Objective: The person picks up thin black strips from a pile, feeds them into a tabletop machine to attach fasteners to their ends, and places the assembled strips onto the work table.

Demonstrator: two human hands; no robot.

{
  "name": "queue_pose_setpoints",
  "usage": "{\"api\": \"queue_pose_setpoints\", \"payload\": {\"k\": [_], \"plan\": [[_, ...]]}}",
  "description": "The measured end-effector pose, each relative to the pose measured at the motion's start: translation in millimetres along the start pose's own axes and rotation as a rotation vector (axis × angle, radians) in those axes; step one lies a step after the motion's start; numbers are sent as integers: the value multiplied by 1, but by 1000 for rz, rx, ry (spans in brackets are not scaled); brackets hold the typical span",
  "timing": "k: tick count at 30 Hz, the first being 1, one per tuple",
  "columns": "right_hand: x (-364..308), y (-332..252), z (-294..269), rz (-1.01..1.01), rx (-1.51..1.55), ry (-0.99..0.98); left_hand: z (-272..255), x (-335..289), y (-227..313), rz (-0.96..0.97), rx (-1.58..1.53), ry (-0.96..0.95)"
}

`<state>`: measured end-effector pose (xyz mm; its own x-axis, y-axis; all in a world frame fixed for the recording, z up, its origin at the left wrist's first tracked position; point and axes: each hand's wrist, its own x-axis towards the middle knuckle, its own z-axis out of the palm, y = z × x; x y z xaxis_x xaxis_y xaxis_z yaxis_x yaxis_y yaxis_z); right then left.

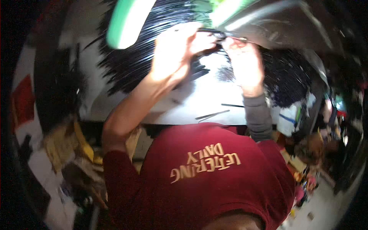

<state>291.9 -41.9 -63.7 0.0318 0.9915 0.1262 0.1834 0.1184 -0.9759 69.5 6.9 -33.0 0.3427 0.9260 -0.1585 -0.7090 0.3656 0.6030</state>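
Both hands pinch one thin black strand: left hand (174, 51), right hand (243, 63), fingers clenched on it. Risk: motion blur, strand (214, 34) slips onto desk (207, 103).

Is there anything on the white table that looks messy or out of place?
A few thin black strips lie loose and crooked on the white table, apart from the black piles. Both hands, left hand and right hand, pinch one strip.

blur: thin black item (218, 34) unidentifiable | green shapes (126, 21) cut off at top
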Motion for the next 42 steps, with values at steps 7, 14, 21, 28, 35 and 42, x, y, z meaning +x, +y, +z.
{"api": "queue_pose_setpoints", "payload": {"k": [7,14,21,28,35,42], "plan": [[0,-44,22,231,803,304,-18,15,1,-79,150,-170],[-39,-74,-82,204,-586,137,3,0,5,-260,89,-111],[-31,-58,-140,-319,-1497,335,30,-35,-11,-338,85,-53],[-38,-59,-140,-298,-1218,304,14,-44,-2,-349,105,-32],[-39,-57,-137,-232,-983,462,12,-45,3,-222,169,-130],[-14,-63,-30,-673,-911,162,12,-38,3,-339,-10,-63]]}}
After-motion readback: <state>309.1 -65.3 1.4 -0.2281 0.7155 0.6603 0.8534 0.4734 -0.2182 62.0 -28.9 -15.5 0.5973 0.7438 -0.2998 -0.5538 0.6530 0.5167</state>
